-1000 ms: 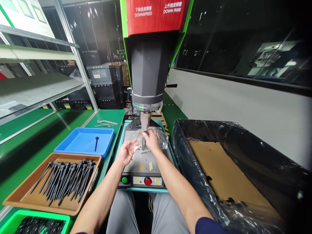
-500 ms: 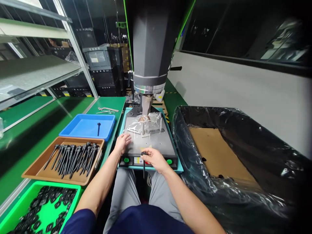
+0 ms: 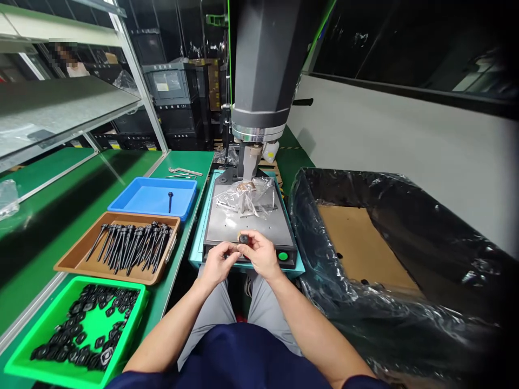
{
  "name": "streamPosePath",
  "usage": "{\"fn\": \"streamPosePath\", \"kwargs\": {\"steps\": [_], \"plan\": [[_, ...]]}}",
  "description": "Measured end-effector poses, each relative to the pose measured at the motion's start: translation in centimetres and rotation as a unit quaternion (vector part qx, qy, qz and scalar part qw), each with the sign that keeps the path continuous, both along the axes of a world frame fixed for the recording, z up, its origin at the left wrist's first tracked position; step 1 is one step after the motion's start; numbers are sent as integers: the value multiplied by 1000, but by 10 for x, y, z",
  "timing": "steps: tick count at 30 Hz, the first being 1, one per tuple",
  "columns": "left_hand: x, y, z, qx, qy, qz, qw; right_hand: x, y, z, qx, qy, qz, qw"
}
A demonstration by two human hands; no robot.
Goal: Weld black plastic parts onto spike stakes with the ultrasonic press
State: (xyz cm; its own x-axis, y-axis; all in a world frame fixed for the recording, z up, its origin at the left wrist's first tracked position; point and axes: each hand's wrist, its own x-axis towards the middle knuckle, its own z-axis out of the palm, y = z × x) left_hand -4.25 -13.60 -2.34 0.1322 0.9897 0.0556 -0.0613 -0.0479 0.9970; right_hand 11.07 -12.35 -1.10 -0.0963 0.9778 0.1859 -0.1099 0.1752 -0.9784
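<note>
Over the front edge of the press bed, my right hand (image 3: 259,256) pinches a black rod with a wider head (image 3: 243,238); the head shows above the fingertips and faces me. Meeting it from the left, my left hand (image 3: 221,261) has its fingers closed on the same rod, whose shaft is mostly covered by the hands. Behind them, clear plastic film (image 3: 259,201) covers the fixture under the press's horn (image 3: 250,165). Several similar black rods (image 3: 135,243) lie in the brown tray (image 3: 67,261) to the left.
A blue tray (image 3: 130,197) with one rod stands behind the brown one. The green tray (image 3: 140,310) nearer me holds many small black parts. To the right is a large plastic-lined bin (image 3: 324,302) with cardboard inside. A green button (image 3: 283,256) sits on the press front.
My left hand has come from the left side of the bed to meet my right hand at the rod. The rod's head has turned toward me, and the view has shifted slightly.
</note>
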Motion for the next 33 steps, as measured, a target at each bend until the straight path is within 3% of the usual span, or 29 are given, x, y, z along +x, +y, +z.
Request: {"fn": "streamPosePath", "kwargs": {"steps": [6,11,17,21,24,27,29,31,33], "plan": [[-1,-10,-3,-12,-21,-23,999,3,-5,-4,20,-104,46,993],[-4,-20,2,-32,-38,-54,997,-5,-11,-12,-68,-20,54,996],[-15,-26,1,-29,-41,-33,998,-23,-10,-10,-72,-5,49,996],[-35,-37,6,-11,32,-5,999,-43,-11,-8,-72,-13,80,994],[-73,-43,19,-1,133,53,990,-53,-11,-7,-80,-12,119,990],[-130,-43,36,-1,267,169,949,-53,-10,-9,-108,-24,128,986],[-170,-36,43,-25,391,246,887,-47,-11,-10,-121,-38,126,984],[-203,-25,44,-71,489,270,827,-40,-12,-12,-124,-45,122,984],[-224,-12,38,-105,533,263,797,-32,-14,-12,-124,-52,114,984]]}}
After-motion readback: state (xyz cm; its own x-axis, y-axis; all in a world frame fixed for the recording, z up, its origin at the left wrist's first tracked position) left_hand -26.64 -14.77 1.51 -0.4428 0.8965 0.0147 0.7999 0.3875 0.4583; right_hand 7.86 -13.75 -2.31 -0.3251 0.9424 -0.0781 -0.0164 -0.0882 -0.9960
